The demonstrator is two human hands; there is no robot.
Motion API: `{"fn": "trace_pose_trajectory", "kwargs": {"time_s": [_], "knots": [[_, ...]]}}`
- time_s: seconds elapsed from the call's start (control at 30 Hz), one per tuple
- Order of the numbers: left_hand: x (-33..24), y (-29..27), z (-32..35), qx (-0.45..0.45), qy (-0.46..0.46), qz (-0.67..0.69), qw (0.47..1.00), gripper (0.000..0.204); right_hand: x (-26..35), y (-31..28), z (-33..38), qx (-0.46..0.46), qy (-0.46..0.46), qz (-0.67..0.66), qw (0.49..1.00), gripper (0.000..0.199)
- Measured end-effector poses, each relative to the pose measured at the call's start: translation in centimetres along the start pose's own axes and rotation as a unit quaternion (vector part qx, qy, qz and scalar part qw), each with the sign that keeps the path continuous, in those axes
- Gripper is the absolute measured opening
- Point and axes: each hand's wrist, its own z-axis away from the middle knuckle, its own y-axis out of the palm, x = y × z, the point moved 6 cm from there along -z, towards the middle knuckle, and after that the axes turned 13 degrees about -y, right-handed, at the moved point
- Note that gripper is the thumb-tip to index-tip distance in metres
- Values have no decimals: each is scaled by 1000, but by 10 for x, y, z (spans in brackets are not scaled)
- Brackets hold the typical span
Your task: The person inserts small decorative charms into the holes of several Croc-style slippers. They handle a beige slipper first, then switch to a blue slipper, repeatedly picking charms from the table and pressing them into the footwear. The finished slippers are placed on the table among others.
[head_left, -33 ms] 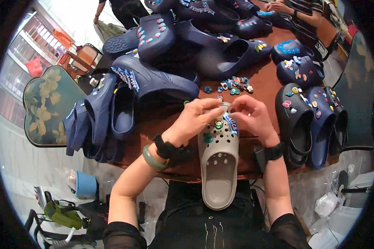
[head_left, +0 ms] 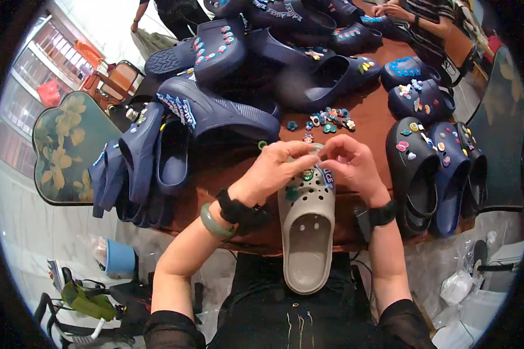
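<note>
A light grey clog (head_left: 307, 256) with round holes lies toe-away in front of me, its heel reaching past the table edge. My left hand (head_left: 271, 170) and my right hand (head_left: 356, 166) meet over its toe with thumbs and forefingers pinched. Whatever sits between the fingertips is too small to make out. On the upper are a round green-and-white charm (head_left: 308, 174), a blue lettered charm (head_left: 329, 177) partly under my right hand, and a dark green charm (head_left: 291, 192). A small figure charm (head_left: 308, 138) lies just beyond the toe.
Loose charms (head_left: 330, 118) lie in a cluster on the brown tablecloth (head_left: 367, 128). Navy clogs (head_left: 215, 110) crowd the left and far side; a black clog (head_left: 412, 168) stands among others at right. At the far right, a person's hands (head_left: 390, 10) show near more clogs.
My fingertips have drawn closer together over the toe, the right hand shifting slightly left. The clog stays in place.
</note>
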Motion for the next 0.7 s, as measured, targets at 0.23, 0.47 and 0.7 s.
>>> {"fn": "trace_pose_trajectory", "kwargs": {"time_s": [0.23, 0.47, 0.7], "knots": [[8, 0, 17, -39, 45, -71, 996, 19, 13, 14, 2, 57, -61, 37, 996, 33], [-15, 2, 53, -57, 245, -317, 915, 16, 10, 4, -5, 31, -89, 112, 989, 41], [-13, 12, 49, -86, 260, -346, 897, 15, 8, 15, -4, 70, -106, 138, 982, 39]]}}
